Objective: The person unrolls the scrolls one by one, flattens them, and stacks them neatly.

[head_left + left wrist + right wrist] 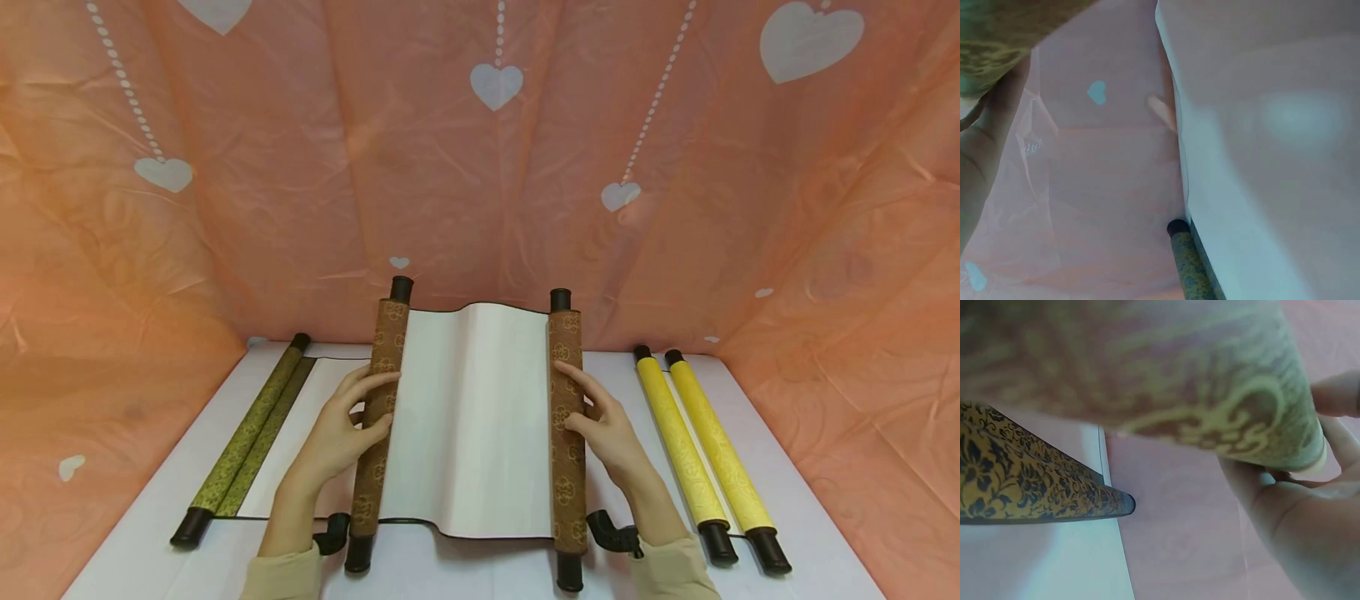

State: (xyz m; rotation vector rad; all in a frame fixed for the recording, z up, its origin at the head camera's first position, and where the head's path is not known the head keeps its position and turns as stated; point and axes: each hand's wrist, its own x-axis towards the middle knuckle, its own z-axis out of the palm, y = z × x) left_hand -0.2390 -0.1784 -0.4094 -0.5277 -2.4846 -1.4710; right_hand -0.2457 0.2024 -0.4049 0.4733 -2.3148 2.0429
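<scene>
A partly unrolled hanging scroll [468, 417] with white paper spans the middle of the head view, its two brown patterned rolls upright at the sides and its sheet bowed in a wave. My left hand [333, 433] grips the left roll [382, 350], thumb and fingers around its outer side. On the other side, my right hand [611, 433] holds the right roll [565, 500] the same way. In the left wrist view the hand [988, 144] shows beside the patterned roll [997, 56]. Fingers of the right hand [1310, 512] curl about the roll's end in the right wrist view.
A green patterned scroll [251, 433], partly unrolled, lies on the white table [150, 533] at left. Two yellow rolls [678, 442] with black knobs lie at right. Orange cloth [420, 183] with white hearts encloses the table. The right wrist view shows a gold roll [1041, 481] with dark flowers.
</scene>
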